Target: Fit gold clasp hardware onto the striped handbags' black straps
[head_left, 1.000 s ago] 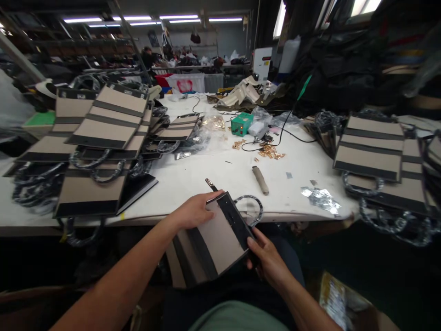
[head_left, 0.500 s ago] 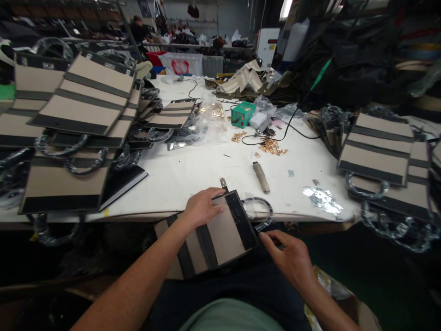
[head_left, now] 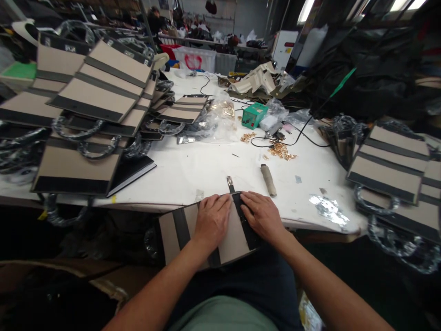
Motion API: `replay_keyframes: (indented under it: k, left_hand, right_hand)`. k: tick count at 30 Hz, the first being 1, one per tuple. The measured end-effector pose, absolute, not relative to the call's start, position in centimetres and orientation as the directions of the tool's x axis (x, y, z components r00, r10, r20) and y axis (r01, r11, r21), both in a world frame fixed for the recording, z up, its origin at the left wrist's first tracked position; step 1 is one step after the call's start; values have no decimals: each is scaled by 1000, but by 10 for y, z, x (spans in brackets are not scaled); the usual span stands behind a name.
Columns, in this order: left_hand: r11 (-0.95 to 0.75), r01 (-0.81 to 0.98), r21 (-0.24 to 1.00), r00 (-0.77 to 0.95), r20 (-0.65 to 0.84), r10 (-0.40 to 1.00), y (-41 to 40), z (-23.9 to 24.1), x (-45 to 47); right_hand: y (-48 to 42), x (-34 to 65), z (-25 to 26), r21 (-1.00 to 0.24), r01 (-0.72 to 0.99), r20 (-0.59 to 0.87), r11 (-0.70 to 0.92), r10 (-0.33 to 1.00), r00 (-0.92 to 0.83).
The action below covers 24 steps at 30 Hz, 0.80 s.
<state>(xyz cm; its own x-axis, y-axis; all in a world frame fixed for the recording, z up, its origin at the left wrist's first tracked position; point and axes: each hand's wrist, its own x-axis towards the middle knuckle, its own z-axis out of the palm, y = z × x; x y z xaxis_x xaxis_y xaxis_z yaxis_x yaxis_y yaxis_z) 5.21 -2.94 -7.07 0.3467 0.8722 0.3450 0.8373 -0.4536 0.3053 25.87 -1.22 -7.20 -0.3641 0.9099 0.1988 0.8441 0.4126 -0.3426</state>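
A beige tote bag with black stripes [head_left: 179, 230] lies flat over my lap and the table's near edge. My left hand [head_left: 212, 220] rests palm down on the bag's beige middle, fingers together and stretched toward the top band. My right hand [head_left: 262, 216] lies flat on the bag's black top band, fingers extended to the left. A small strap tab with a metal end [head_left: 230, 183] pokes out onto the table just beyond both hands. Nothing is gripped in either hand.
The white table [head_left: 193, 170] carries a tall stack of matching bags [head_left: 86, 101] at left and another stack [head_left: 392, 170] at right. A grey roll-shaped tool [head_left: 268, 179], gold metal fittings [head_left: 281, 151], a green box [head_left: 254, 115], a black cable and foil scraps [head_left: 327, 209] lie beyond.
The bag has swung flatter and leftward across my lap. My right hand left the bag's lower corner and came up onto the top band; my left hand slid onto the beige panel.
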Motion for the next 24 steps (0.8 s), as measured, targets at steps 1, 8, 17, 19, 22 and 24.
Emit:
replay_keyframes:
  k: [1,8,17,19,22,24]
  left_hand:
    - [-458,838,297,351,349,869,-32,-74,54]
    - [-478,835,271,394,310,865,-31,-76,56]
    - [-428,878,216,361,292,886,-38,-76,65]
    - [-432,884,178,363,321,875,-36,-81,66]
    - [-442,887,131,372,365,854,-32,-87,65]
    - [-447,887,113,376,385,843,-30,-90,65]
  right_hand:
    - [-12,259,-71,-337,845,192,416,909,-371]
    - [-10,258,-68,-344,838,211,424,904,-372]
    - [-11,259,-71,-382,828,210,410,911,-355]
    - [-10,258,-70,-393,825,211,406,913,-349]
    - [-10,257,-67,-386,824,212,416,909,-359]
    - [-10,257,-64,-365,827,208,427,904,-374]
